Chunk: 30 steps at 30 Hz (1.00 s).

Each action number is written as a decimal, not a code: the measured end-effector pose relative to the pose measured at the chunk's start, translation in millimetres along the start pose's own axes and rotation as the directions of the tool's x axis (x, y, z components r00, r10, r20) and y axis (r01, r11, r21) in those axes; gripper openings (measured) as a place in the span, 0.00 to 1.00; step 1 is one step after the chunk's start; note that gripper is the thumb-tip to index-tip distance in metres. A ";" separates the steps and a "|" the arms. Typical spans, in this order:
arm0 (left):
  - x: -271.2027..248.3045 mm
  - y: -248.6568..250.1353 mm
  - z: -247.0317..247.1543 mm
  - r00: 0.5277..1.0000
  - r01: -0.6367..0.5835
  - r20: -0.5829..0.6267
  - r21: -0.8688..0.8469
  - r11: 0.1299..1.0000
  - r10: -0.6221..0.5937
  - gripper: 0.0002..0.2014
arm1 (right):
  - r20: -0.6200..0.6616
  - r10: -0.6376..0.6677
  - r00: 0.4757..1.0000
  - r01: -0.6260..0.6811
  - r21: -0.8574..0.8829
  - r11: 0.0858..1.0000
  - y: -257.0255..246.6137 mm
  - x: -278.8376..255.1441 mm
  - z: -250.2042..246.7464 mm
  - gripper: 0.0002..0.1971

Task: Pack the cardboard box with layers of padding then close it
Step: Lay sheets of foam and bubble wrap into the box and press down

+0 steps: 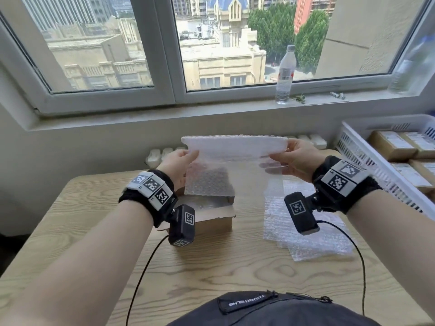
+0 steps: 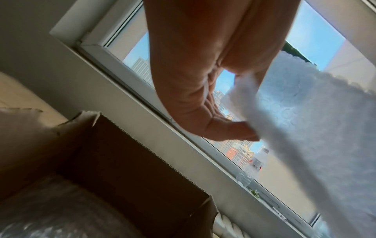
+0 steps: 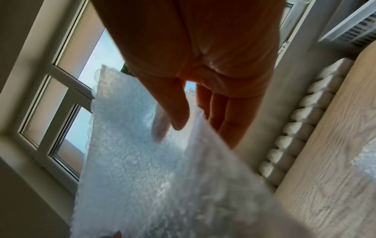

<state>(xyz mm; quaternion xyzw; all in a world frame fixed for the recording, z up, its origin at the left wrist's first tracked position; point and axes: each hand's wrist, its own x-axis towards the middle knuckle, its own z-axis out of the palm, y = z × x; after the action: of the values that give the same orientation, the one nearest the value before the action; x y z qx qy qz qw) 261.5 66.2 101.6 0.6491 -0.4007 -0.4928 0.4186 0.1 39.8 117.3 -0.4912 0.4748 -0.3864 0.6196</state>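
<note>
Bubble wrap sheet (image 1: 235, 156) hung over the open cardboard box (image 1: 211, 212), long axis left-right. We pinched its top corners w/ left hand (image 1: 179, 165) & right hand (image 1: 294, 158); box sat directly below on desk (image 1: 211, 262), nearer left hand.

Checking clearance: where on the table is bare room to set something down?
Bare wood left of the cardboard box and along the near table edge. Crowded right: bubble wrap pile, then the white basket.
</note>
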 end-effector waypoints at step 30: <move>-27.0 -50.9 -76.8 0.999 -0.002 -0.038 0.041 0.999 0.004 0.37 | -0.239 0.088 0.967 -0.129 -0.164 0.978 51.2 -11.1 112.3 0.30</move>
<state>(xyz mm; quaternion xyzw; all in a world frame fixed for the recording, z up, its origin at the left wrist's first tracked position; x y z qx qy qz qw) 336.7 119.4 74.6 0.6660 -0.4036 -0.4717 0.4136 106.6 88.6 77.1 -0.4696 0.6025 -0.3620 0.5342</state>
